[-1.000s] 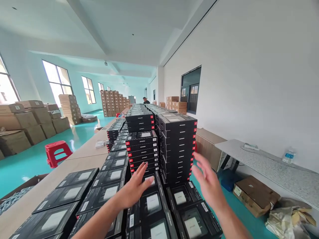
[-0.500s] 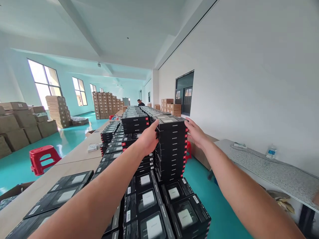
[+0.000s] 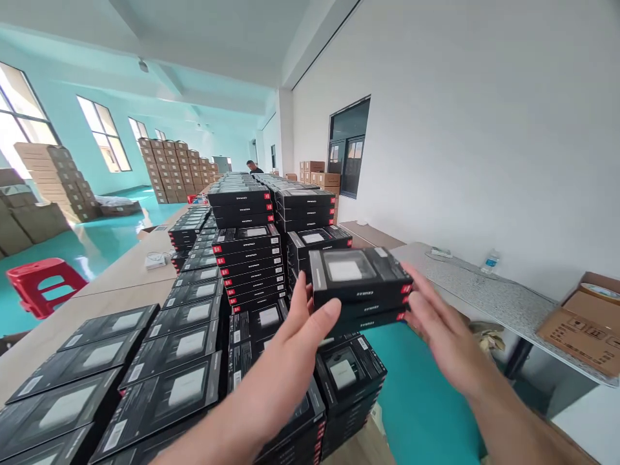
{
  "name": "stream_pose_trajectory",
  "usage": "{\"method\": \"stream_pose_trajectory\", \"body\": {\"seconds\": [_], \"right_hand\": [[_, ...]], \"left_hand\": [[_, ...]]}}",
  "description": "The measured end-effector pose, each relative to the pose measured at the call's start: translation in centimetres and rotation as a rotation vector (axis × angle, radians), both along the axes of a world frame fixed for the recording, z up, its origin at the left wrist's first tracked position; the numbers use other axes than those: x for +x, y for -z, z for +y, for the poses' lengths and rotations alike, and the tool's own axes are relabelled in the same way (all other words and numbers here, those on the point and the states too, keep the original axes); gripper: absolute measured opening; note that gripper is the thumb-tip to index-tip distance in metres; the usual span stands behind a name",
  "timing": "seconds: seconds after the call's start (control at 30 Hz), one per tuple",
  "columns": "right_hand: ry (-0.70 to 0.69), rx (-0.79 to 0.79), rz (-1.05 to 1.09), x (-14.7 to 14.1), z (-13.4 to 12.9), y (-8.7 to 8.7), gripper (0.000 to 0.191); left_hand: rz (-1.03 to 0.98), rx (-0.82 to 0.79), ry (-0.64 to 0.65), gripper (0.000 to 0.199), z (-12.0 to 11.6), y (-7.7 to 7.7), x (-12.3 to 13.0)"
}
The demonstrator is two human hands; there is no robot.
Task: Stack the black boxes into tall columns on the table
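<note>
While both of my hands are out in front of me, I have a small stack of black retail boxes pinched between them at centre frame, clear of the piles below. My left hand presses its thumb and fingers against the near left end of the stack, and my right hand lies flat along the right end, fingers spread; neither curls fully round, so the grip is a squeeze from both ends that keeps the boxes level and together. Each box has a clear window on top and red tabs at the edge. Just behind, a taller column of the same boxes stands on the tabletop, with flat rows of them running to the lower left. At left sits a red stool; at right, a speckled counter carries a water bottle.
</note>
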State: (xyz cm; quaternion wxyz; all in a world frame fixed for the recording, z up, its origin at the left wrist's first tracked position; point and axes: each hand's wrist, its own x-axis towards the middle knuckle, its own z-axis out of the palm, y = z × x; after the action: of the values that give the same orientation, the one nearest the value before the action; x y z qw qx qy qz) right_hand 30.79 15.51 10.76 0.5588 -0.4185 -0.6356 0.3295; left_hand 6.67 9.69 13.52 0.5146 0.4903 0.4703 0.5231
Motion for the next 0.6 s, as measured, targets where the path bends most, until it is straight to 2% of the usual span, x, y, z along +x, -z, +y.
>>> {"method": "stream_pose_trajectory", "body": {"seconds": [0.07, 0.13, 0.2, 0.27, 0.37, 0.43, 0.53, 0.6], "right_hand": [[-0.018, -0.139, -0.019, -0.3, 0.7, 3.5, 0.067], [-0.034, -0.207, -0.002, -1.1, 2.3, 6.8, 0.069], [-0.068, -0.241, 0.032, -2.2, 4.1, 9.6, 0.072], [-0.115, -0.253, 0.082, -3.5, 5.5, 11.6, 0.074], [-0.126, -0.22, 0.162, -4.9, 6.2, 12.4, 0.072], [-0.087, -0.199, 0.178, -5.2, 5.6, 11.5, 0.073], [0.0, -0.203, 0.133, -4.2, 3.3, 9.5, 0.073], [0.065, -0.231, 0.101, -3.0, 1.2, 8.8, 0.071]], "left_hand": [[0.013, -0.074, 0.0, 0.108, 0.9, 3.5, 0.4], [0.043, -0.084, -0.009, 0.107, 2.4, 6.7, 0.6], [0.072, -0.093, -0.021, 0.103, 4.0, 9.0, 0.4], [0.082, -0.096, -0.033, 0.1, 5.2, 10.3, 0.1], [0.126, -0.088, -0.057, 0.1, 5.7, 10.2, -0.1], [0.184, -0.083, -0.086, 0.1, 5.0, 9.2, 0.3], [0.184, -0.111, -0.094, 0.1, 2.5, 7.7, 1.4], [0.11, -0.129, -0.043, 0.106, 0.7, 7.7, 2.1]]}}
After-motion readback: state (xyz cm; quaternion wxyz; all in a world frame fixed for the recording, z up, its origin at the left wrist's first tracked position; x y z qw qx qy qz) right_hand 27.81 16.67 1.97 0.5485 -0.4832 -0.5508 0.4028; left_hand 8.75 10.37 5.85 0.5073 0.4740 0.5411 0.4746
